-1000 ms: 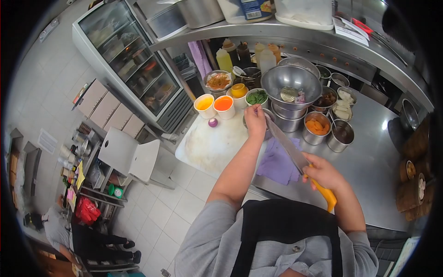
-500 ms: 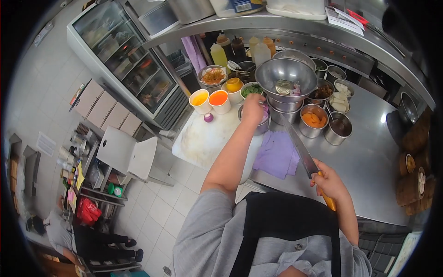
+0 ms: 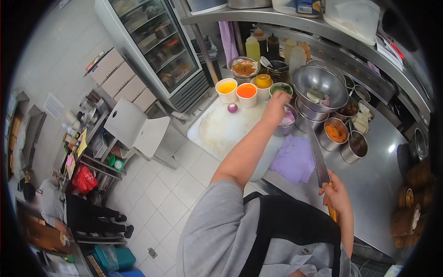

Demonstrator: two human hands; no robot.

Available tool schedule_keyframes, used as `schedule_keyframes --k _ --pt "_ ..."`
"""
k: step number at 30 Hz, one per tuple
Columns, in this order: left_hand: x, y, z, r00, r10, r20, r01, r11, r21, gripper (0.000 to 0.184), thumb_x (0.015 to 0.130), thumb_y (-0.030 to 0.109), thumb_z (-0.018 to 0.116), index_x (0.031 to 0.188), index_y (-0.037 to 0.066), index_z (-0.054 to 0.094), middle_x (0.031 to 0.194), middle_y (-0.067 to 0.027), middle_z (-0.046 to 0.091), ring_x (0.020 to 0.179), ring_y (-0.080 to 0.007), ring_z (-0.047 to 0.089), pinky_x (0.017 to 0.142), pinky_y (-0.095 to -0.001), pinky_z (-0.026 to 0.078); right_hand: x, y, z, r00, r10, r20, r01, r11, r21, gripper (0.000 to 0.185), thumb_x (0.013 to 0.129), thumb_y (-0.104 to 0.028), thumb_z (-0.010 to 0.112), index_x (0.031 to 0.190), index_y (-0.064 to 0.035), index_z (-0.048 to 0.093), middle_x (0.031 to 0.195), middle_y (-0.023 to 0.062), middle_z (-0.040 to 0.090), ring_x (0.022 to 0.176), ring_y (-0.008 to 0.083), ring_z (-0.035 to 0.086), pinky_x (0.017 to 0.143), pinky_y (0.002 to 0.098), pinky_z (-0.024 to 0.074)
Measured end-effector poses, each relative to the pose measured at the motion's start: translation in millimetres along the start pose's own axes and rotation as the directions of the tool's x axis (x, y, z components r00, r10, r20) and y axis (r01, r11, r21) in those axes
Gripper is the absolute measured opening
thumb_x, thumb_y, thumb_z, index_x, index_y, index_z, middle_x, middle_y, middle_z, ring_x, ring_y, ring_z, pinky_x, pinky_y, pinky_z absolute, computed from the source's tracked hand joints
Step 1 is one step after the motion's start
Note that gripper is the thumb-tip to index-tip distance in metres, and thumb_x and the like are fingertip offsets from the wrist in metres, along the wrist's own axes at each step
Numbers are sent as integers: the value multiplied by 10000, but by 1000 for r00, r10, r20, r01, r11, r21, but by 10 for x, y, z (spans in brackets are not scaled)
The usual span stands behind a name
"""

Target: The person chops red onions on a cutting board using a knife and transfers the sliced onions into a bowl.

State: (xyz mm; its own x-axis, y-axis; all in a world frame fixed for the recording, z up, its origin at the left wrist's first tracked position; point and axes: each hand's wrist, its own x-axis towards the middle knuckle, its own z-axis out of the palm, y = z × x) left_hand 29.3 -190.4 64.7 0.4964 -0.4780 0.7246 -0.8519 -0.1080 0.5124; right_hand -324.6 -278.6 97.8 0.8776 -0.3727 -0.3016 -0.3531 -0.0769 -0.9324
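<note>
A steel counter [image 3: 371, 194], glass-door fridge [image 3: 161, 51], squeeze bottles [image 3: 252, 49] and white cutting board [image 3: 221, 127] mark a commercial kitchen.

Right of centre, the knife blade [image 3: 317, 154] is satiny metal, its handle [image 3: 332, 212] smooth plastic. The mixing bowl [image 3: 339, 90] above is glossy metal; the countertop [image 3: 380, 159] at right, smooth steel catching glare. At centre, the cutting board [image 3: 217, 127] looks like matt, stained plastic, the purple cloth [image 3: 293, 159] matt and creased.
</note>
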Motion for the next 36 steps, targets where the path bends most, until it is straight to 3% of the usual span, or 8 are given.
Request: schedule_keyframes --k 3,5,7,9,13,15,30,36 --pt "-15 -266 -286 954 18 -300 21 991 129 292 710 -113 527 937 54 604 998 -154 583 938 -341 575 780 -408 481 -26 -34 23 1000 14 -16 -14 1000 -16 531 904 -64 483 1430 -79 416 750 66 585 473 105 500 461 256 442" --pt "-118 -732 -477 908 -116 -402 222 948 230 232 717 -57 567 911 65 603 998 -156 587 906 -360 575 765 -418 482 -51 -18 29 1000 14 12 -13 1000 -18 525 907 -66 488 1428 -82 423 745 63 583 470 106 494 466 259 447" --pt "-242 -1084 -718 858 -393 -329 508 738 443 255 751 -11 593 976 101 636 1030 -128 597 967 -351 567 802 -409 493 -73 -44 67 999 39 17 -39 999 -27 530 908 -69 495 1432 -82 419 748 63 586 471 104 495 468 258 447" --pt "-417 -1191 -800 816 -527 -235 557 614 559 273 775 33 599 1027 120 659 1101 -138 604 975 -356 578 858 -423 491 -78 -21 84 998 68 14 -68 997 -37 535 908 -71 503 1435 -83 416 750 63 589 472 102 495 470 257 446" --pt "-570 -1413 -885 828 -561 -23 465 663 587 344 773 77 643 1103 172 651 1151 -135 592 1010 -374 577 900 -411 489 -10 -15 131 992 57 108 -52 997 -53 559 909 -86 525 1452 -80 395 757 68 601 479 98 503 479 253 443" --pt "-554 -1359 -987 693 -721 -12 616 584 528 390 753 101 681 1138 123 620 1185 -150 570 1122 -367 520 939 -421 477 40 -82 190 985 67 159 -56 996 -74 569 910 -92 532 1459 -79 386 759 69 605 480 97 502 482 251 442" --pt "-1557 -780 -1313 757 -652 -29 641 734 223 685 668 137 832 1256 21 501 1186 -204 556 1051 -325 593 915 -413 503 847 -234 893 915 27 403 96 955 -281 584 918 -128 507 1484 -147 362 717 49 587 504 105 502 506 273 444" --pt "-1574 -635 -1499 737 -675 -35 658 705 263 662 703 92 787 1276 10 466 1190 -209 538 1062 -346 584 921 -400 503 1129 -225 1181 870 -150 470 412 745 -524 646 925 -164 480 1522 -219 238 671 220 585 614 349 599 652 436 483"
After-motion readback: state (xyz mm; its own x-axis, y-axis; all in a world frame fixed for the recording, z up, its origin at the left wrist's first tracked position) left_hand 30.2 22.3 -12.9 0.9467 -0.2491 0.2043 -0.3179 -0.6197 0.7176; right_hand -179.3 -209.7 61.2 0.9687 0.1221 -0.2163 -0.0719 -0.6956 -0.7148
